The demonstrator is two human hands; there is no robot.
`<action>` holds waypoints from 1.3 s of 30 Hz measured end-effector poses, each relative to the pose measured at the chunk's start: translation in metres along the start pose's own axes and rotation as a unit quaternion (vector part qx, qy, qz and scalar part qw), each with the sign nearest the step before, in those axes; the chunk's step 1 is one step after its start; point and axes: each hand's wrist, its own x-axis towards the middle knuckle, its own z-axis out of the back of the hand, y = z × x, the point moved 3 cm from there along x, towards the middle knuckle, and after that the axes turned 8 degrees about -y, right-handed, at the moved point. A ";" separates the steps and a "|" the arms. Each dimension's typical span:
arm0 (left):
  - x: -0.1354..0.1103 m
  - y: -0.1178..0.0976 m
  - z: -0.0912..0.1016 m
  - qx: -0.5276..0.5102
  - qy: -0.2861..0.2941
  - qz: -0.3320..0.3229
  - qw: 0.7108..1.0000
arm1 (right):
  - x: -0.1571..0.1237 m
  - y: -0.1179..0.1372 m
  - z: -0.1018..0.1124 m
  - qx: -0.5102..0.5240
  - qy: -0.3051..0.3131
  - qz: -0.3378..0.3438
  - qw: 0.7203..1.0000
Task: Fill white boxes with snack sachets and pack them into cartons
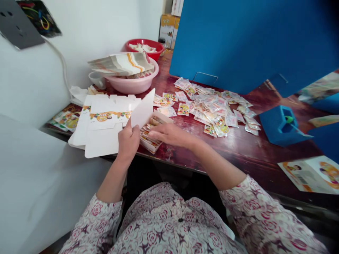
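Observation:
A small white cardboard box (pixel 151 147) stands at the table's front edge with its lid (pixel 144 109) raised, and sachets (pixel 148 135) are packed in a row inside. My left hand (pixel 128 141) grips the box at its left side near the lid, thumb against the card. Over the box's opening lies my right hand (pixel 169 134), fingers stretched out and resting on the packed sachets. Whether the right fingertips pinch anything is hard to see. A heap of loose sachets (pixel 212 106) is spread on the table beyond the right hand.
Flat unfolded cartons (pixel 103 141) lie at the left. Behind them are a pink basin (pixel 132 84) with packets and a red basin (pixel 159 53). A blue panel (pixel 238 42) stands at the back. At right are a blue holder (pixel 275 128) and a printed card (pixel 309 174).

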 end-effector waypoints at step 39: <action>-0.112 -0.074 -0.106 -0.130 0.188 -0.341 0.912 | -0.136 -0.133 0.044 -0.147 -0.166 -0.120 0.968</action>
